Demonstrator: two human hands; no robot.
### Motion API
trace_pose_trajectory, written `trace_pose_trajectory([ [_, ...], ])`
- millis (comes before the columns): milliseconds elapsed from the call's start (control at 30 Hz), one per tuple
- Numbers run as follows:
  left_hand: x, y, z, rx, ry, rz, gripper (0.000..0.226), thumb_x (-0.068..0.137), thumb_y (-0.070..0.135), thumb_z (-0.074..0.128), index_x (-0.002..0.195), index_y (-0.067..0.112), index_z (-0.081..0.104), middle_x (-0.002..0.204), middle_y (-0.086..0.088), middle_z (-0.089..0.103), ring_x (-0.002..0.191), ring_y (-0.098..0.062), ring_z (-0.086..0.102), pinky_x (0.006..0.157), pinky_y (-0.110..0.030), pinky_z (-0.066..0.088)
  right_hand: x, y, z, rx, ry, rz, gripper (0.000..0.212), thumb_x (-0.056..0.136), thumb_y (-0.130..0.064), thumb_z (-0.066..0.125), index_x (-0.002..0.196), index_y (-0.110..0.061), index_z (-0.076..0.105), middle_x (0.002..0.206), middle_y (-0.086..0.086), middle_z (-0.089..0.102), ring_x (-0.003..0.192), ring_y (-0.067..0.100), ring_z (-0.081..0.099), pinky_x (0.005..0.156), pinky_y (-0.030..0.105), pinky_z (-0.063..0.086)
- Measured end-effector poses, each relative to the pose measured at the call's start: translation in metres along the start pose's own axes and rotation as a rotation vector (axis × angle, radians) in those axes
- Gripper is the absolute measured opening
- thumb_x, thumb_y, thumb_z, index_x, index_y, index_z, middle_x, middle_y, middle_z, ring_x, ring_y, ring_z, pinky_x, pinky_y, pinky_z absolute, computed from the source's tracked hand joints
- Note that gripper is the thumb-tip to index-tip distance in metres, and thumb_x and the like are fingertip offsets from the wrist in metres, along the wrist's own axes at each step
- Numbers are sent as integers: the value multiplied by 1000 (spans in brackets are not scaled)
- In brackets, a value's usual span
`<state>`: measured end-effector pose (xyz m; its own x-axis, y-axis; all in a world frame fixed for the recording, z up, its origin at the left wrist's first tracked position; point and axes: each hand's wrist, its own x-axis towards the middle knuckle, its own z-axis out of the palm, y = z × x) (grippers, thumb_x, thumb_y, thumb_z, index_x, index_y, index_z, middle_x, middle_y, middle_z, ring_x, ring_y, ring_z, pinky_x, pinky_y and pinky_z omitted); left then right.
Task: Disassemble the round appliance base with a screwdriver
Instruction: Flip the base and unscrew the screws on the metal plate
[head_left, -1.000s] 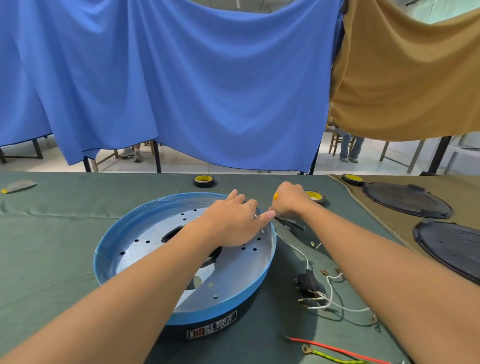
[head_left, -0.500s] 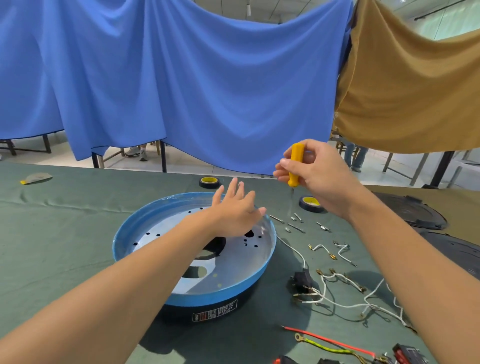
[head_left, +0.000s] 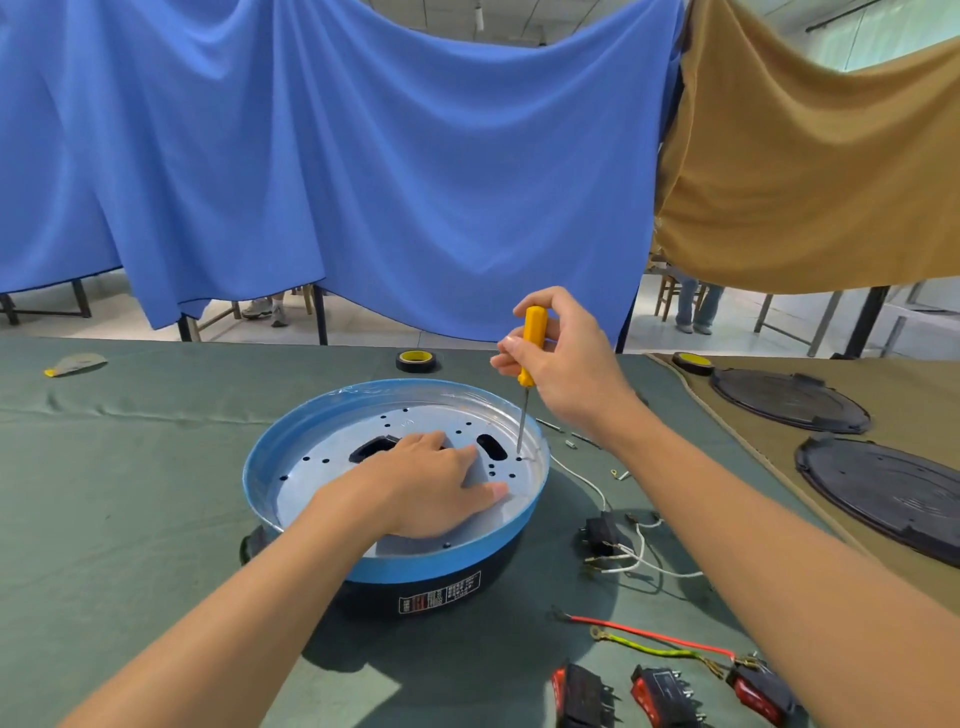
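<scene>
Round appliance base: desk centre. L hand: flat, fingers straight, pressing inner plate, prob. to steady it. R hand: pinches screwdriver upright, tip at plate's 2 o'clock, prob. seating in a screw.

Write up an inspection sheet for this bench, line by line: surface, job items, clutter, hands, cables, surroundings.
Surface: green cloth over the table; tan mat at the right.
Job's things: round appliance base, blue-rimmed, perforated metal plate facing up; yellow-handled screwdriver upright, tip at a hole near the right rim.
Clutter: two tape rolls, loose screws, red rocker switches, two black round covers on the tan mat.
Hands: left hand lies flat on the plate; right hand grips the screwdriver handle.
Cables: white wires on a black switch; red wire and yellow-green wire nearer the camera.
Surroundings: blue cloth and tan cloth hang behind.
</scene>
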<state>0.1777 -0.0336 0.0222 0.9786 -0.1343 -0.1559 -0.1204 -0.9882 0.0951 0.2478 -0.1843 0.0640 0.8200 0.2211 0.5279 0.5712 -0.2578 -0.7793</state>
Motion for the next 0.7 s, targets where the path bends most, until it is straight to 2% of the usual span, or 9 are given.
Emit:
trace_pose_trajectory([
  [67,0,1,-3,36,-19,-3,57,92,71,25,117,25,47,138,-6,44,129,-27,39,106,-48,35,-1,3,3,-21,-11,12,15,93,-6,59,104,-13,51,90,11,65,72,16,72,74,35,61],
  [133,1,0,-3,50,-20,-3,48,92,72,25,104,28,42,134,-6,46,125,-28,42,104,-49,37,-3,7,5,-76,-42,13,16,94,-8,60,105,-14,51,94,11,64,73,14,72,74,34,61],
  [200,1,1,-2,64,-14,-5,51,92,71,24,107,27,44,134,-7,46,125,-29,43,103,-49,38,-8,12,8,-125,-78,9,17,94,-10,61,105,-16,50,95,11,64,76,15,71,76,37,60],
  [333,2,1,-1,61,-3,0,63,92,71,22,126,23,46,140,-7,44,129,-29,42,104,-51,38,-15,22,7,-310,-76,-23,20,92,-29,63,101,-24,45,90,7,65,91,29,64,83,48,53],
  [467,2,1,0,60,-2,-12,67,91,73,23,132,25,44,144,-6,40,132,-29,39,105,-51,37,-13,19,4,-363,-141,-6,22,93,-30,61,100,-27,40,87,12,63,75,16,69,76,44,58],
  [600,-4,-4,-2,-15,5,-16,71,90,74,27,138,24,44,142,-5,42,130,-26,38,106,-46,35,-6,12,1,-391,-175,14,22,94,-28,61,98,-26,40,96,15,58,67,14,70,70,38,61],
  [633,-7,-5,-3,-36,26,-15,71,88,76,26,132,25,48,135,-5,46,123,-25,43,103,-45,38,-4,13,-1,-376,-146,7,22,93,-28,62,98,-26,40,96,15,58,65,13,70,68,35,61],
  [700,-13,-8,-4,-78,83,-12,65,80,81,23,103,28,53,110,1,53,99,-19,51,88,-41,44,-5,16,-3,-356,-130,13,22,93,-28,62,98,-25,40,95,16,59,64,12,70,63,29,60],
])
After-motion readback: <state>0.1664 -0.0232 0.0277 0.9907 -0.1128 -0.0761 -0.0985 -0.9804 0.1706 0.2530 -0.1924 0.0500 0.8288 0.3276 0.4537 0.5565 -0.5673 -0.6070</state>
